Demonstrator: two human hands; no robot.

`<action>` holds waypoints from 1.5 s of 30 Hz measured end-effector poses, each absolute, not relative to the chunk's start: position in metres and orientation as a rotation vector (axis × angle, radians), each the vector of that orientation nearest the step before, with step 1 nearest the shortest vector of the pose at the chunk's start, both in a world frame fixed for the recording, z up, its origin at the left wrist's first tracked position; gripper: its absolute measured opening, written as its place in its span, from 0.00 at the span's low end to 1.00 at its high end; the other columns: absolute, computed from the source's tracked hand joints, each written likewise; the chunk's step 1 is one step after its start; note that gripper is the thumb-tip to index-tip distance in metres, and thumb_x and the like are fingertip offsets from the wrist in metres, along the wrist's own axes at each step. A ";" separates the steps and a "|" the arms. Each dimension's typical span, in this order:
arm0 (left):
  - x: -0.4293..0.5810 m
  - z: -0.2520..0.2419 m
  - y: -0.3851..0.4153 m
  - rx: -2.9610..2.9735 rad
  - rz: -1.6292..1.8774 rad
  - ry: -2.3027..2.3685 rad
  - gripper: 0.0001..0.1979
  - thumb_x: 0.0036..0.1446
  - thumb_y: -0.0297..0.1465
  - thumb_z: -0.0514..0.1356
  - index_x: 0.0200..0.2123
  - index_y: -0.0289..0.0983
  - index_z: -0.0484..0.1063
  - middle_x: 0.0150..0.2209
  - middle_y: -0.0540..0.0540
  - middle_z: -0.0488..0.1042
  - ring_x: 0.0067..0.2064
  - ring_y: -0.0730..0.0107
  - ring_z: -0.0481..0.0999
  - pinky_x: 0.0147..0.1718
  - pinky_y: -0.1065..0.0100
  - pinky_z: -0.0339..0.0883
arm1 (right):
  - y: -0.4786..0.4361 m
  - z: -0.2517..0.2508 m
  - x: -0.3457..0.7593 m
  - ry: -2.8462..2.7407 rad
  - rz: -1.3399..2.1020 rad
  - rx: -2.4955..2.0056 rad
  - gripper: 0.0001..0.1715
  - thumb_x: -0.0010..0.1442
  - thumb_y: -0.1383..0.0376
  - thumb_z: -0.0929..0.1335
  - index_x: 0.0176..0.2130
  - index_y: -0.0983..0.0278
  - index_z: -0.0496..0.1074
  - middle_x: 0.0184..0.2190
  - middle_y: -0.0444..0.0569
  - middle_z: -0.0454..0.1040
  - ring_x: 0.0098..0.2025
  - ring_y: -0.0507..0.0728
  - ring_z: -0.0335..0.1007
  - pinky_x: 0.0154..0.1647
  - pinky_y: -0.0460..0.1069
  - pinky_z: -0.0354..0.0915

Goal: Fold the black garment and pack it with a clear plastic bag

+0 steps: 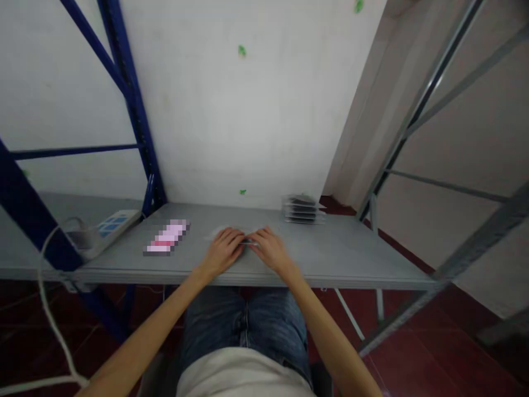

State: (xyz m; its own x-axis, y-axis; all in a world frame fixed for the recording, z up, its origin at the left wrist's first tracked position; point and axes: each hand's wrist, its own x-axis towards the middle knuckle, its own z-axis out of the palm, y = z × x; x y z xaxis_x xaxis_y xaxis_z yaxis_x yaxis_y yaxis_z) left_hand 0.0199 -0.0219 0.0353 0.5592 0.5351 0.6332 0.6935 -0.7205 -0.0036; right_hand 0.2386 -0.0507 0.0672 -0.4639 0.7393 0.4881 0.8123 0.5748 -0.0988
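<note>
Left of the stack (303, 209), the left hand (223, 251) and right hand (270, 249) meet, fingers curled narrowly on a thin strip (249, 242); even pressure from both should keep it flat.

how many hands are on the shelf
2: the left hand and the right hand lie side by side mid-shelf, both touching a thin flat thing between them. No others show.

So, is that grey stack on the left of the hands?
No, the grey stack lies farther back and to the right of the right hand.
</note>
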 end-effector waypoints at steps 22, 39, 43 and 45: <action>0.022 0.034 -0.023 -2.387 -1.134 -0.596 0.08 0.71 0.32 0.57 0.42 0.40 0.76 0.38 0.46 0.81 0.40 0.64 0.79 0.44 0.61 0.75 | -0.042 0.056 0.237 -2.233 -0.173 -0.985 0.01 0.66 0.66 0.72 0.41 0.60 0.78 0.39 0.48 0.79 0.46 0.59 0.71 0.49 0.51 0.66; 0.023 0.042 -0.024 -2.349 -0.928 -0.878 0.10 0.72 0.31 0.53 0.42 0.38 0.74 0.39 0.44 0.80 0.44 0.59 0.76 0.49 0.57 0.67 | -0.017 0.053 0.332 -1.941 -0.199 -1.335 0.06 0.68 0.62 0.70 0.38 0.59 0.78 0.40 0.48 0.79 0.45 0.59 0.73 0.46 0.49 0.64; 0.023 0.043 -0.026 -2.334 -0.902 -0.888 0.11 0.73 0.32 0.52 0.42 0.39 0.74 0.40 0.44 0.80 0.45 0.58 0.76 0.49 0.56 0.66 | -0.016 0.051 0.327 -1.919 -0.195 -1.395 0.07 0.69 0.62 0.69 0.39 0.59 0.78 0.39 0.47 0.78 0.42 0.57 0.73 0.43 0.48 0.62; 0.023 0.043 -0.026 -2.319 -0.888 -0.887 0.11 0.73 0.31 0.52 0.43 0.39 0.74 0.42 0.43 0.80 0.46 0.58 0.76 0.49 0.56 0.66 | -0.016 0.051 0.326 -1.904 -0.208 -1.423 0.07 0.69 0.63 0.68 0.39 0.59 0.78 0.39 0.47 0.78 0.41 0.57 0.73 0.40 0.47 0.61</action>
State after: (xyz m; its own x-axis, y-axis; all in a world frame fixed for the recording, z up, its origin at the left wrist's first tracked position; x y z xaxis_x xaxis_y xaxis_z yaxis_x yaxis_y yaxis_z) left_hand 0.0227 -0.0262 0.0432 0.5748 0.3922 0.7182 0.7177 -0.6632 -0.2122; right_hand 0.3263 -0.0159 0.0511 -0.1135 0.7628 0.6366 0.8821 0.3722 -0.2887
